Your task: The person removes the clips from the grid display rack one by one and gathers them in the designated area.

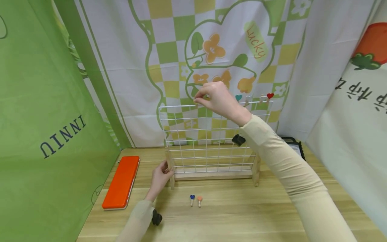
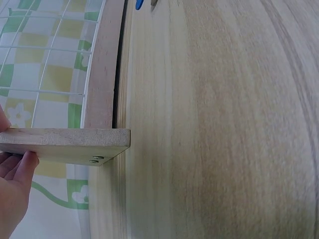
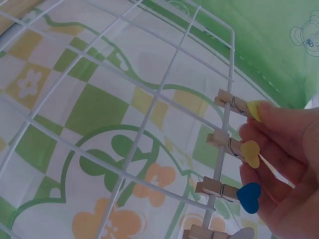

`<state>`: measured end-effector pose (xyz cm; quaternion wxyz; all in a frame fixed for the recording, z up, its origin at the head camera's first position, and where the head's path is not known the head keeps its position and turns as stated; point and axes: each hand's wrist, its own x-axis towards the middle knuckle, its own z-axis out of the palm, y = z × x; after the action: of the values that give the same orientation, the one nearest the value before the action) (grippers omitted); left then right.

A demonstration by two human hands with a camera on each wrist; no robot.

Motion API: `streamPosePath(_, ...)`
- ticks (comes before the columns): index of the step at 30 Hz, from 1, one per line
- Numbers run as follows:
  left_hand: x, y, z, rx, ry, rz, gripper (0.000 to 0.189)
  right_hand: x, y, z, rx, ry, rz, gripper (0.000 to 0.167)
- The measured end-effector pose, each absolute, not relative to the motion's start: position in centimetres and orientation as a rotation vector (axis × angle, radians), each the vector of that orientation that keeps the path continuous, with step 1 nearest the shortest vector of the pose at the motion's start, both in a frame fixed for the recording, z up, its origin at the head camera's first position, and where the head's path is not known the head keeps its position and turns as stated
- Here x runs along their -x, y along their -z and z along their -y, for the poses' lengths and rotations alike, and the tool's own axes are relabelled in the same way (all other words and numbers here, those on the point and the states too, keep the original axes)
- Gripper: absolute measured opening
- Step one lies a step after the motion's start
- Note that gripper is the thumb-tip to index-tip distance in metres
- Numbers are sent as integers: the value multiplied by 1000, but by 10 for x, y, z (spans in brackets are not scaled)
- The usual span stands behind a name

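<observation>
At the top bar of a white wire grid rack (image 1: 178,106), my right hand (image 1: 222,101) pinches a small wooden clothespin (image 3: 232,102) by its yellow heart end. The clothespin's jaws sit on the wire. Beside it on the same bar are clothespins with a yellow heart (image 3: 250,154), a blue heart (image 3: 248,197) and a pale heart (image 3: 242,234). Farther right is one with a red heart (image 1: 270,95). My left hand (image 1: 160,176) grips the rack's left wooden leg (image 2: 65,139), thumb and fingers on opposite faces.
Two loose clothespins, one with a dark blue heart (image 1: 192,197) and one with an orange heart (image 1: 199,199), lie on the wooden table before the rack. An orange-red case (image 1: 122,183) lies at left. A black-edged object (image 1: 293,145) stands behind the rack at right. Printed curtains surround the table.
</observation>
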<state>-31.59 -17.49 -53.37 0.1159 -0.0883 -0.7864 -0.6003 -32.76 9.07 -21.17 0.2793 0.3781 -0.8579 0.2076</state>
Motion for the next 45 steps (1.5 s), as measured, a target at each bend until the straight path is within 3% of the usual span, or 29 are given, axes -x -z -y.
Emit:
streamPosePath(5, 315, 532, 175, 265, 1765, 2301, 50, 329, 213, -91, -995, -567, 2259, 11)
streamPosePath(13, 291, 497, 168, 272, 1777, 2328, 49, 331, 216, -91, -1009, -600, 2189, 11)
streamPosePath(28, 315, 533, 175, 258, 1779, 2287, 50, 311, 211, -103, -999, -672, 2125, 9)
streamPosePath(38, 315, 534, 176, 272, 1778, 2283, 50, 294, 238, -111, -1079, -729, 2118, 7)
streamPosePath(45, 315, 533, 174, 249, 1757, 2306, 49, 287, 278, -117, -1131, -729, 2144, 6)
